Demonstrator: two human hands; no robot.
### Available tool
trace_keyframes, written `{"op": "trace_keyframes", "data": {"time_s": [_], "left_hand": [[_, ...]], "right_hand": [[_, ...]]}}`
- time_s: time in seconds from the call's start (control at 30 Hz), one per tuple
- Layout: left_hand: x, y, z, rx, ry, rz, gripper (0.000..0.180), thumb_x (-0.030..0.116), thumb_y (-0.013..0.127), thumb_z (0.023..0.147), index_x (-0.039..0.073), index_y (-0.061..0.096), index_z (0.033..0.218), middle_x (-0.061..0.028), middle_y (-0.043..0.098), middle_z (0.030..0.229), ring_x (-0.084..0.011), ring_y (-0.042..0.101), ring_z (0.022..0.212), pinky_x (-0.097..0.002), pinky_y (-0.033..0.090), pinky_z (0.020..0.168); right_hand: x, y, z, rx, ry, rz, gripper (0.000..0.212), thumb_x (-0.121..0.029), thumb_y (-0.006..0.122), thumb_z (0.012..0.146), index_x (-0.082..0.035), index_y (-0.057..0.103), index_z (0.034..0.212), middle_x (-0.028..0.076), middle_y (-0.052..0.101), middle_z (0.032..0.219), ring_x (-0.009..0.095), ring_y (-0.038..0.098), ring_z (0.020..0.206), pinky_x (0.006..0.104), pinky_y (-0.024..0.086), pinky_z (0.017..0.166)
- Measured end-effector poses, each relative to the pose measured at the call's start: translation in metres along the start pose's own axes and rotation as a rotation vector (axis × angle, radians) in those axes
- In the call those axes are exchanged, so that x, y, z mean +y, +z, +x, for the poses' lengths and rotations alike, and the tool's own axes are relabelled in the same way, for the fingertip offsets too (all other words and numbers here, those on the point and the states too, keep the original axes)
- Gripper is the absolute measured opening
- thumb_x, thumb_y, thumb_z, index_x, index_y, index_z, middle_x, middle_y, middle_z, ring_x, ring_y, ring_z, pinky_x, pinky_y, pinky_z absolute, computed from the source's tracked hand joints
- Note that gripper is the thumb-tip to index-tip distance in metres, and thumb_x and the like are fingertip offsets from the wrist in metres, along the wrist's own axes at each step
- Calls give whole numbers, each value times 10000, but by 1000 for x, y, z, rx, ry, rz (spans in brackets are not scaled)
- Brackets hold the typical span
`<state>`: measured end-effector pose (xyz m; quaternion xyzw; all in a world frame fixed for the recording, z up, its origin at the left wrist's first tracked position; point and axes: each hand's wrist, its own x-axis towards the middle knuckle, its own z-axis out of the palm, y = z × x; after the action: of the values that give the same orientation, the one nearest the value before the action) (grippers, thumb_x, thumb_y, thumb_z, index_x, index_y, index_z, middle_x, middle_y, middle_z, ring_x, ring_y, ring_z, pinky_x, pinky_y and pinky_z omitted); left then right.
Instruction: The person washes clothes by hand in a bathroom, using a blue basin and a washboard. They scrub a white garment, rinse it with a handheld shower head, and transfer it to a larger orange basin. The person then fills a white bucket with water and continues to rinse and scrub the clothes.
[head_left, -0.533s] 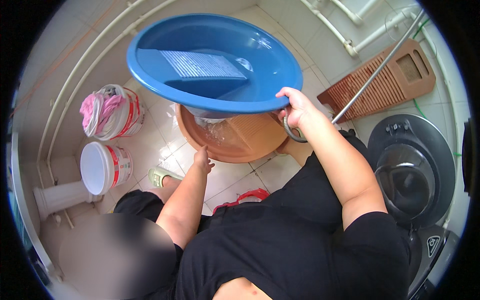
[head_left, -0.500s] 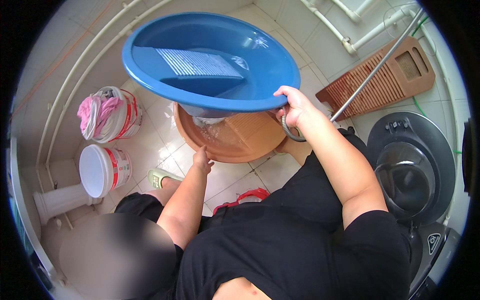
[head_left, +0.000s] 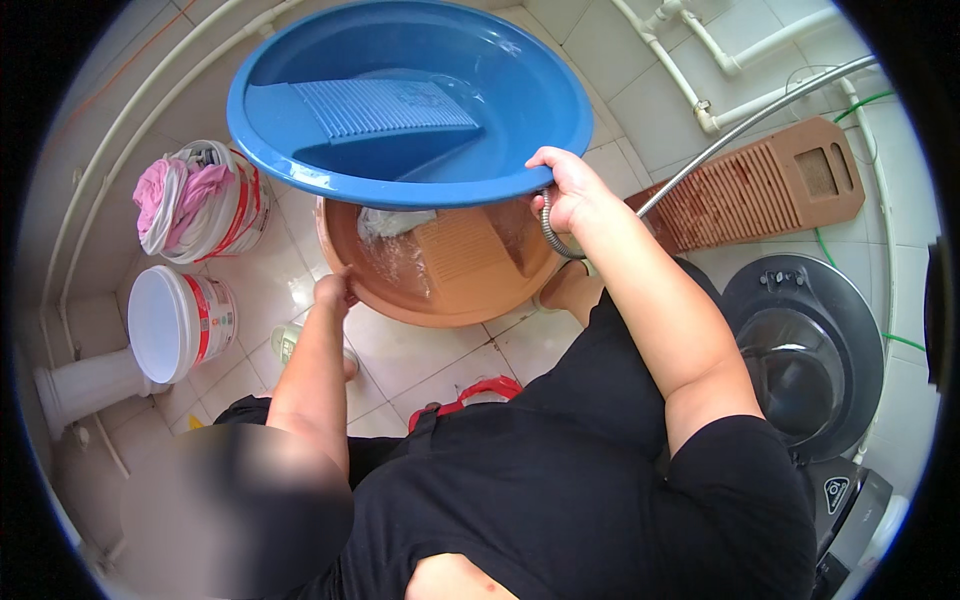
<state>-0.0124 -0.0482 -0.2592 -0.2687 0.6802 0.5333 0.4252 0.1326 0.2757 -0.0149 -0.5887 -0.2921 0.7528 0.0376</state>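
My right hand [head_left: 572, 192] grips the near right rim of a blue basin [head_left: 400, 190], which has a built-in ribbed washboard [head_left: 388, 110] and a little water in it. A flexible metal hose [head_left: 549, 228] curves beside that hand; whether the fingers also hold it is hidden. The blue basin is tilted above a brown basin [head_left: 425, 310] and covers its far side. Inside the brown basin are water, a ribbed slope [head_left: 462, 250] and a whitish cloth [head_left: 393, 222]. My left hand [head_left: 333, 288] is closed on the brown basin's left rim.
On the left stand a white bucket [head_left: 238, 222] heaped with pink and white cloths [head_left: 182, 205] and a second white bucket [head_left: 165, 325]. A brown washboard [head_left: 770, 190] leans at the right wall, near a black toilet [head_left: 800, 350]. Something red [head_left: 485, 388] lies on the tiles before me.
My left hand has moved left along the brown basin and closed on its rim. The blue basin, in my right hand, appears farther up in the view, which has also shifted.
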Motion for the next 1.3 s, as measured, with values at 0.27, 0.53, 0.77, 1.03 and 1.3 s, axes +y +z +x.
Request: {"op": "trace_keyframes", "data": {"time_s": [0.27, 0.53, 0.77, 1.03, 1.3], "left_hand": [[-22, -86, -12, 50, -32, -65, 267, 211, 569, 851, -14, 540, 992, -104, 617, 825, -255, 623, 705, -370, 533, 636], [-55, -112, -31, -61, -276, -15, 283, 351, 479, 894, 87, 570, 938, -29, 604, 773, -188, 582, 662, -316, 502, 628], [69, -105, -110, -241, 257, -481, 686, 620, 339, 841, 55, 448, 1214, -151, 523, 1179, -302, 506, 1077, -428, 435, 896], [85, -121, -149, -330, 146, -482, 418, 192, 549, 795, -80, 475, 1104, -204, 561, 1083, -318, 565, 980, -429, 432, 919], [87, -86, -143, -161, 194, -506, 241, 45, 511, 717, -58, 508, 934, -152, 590, 929, -268, 603, 807, -350, 519, 772]], "right_hand": [[17, 34, 2, -42, 26, -86, 156, -115, 593, 677, -77, 483, 781, 38, 517, 687, 157, 498, 503, 228, 300, 393], [36, 42, 2, -116, 44, -257, 154, -145, 585, 676, -69, 480, 760, 41, 523, 650, 159, 520, 493, 224, 303, 371], [37, 7, 6, -67, -71, -426, 140, -145, 607, 642, -90, 528, 744, 15, 531, 638, 125, 477, 497, 239, 299, 404], [29, -18, -27, -188, -242, -621, 132, -197, 608, 623, -108, 560, 708, 10, 539, 659, 121, 492, 588, 282, 333, 491], [-6, -78, -4, 116, -469, -451, 401, -276, 391, 856, -56, 483, 1180, 115, 589, 1032, 216, 623, 661, 306, 367, 463]]}}
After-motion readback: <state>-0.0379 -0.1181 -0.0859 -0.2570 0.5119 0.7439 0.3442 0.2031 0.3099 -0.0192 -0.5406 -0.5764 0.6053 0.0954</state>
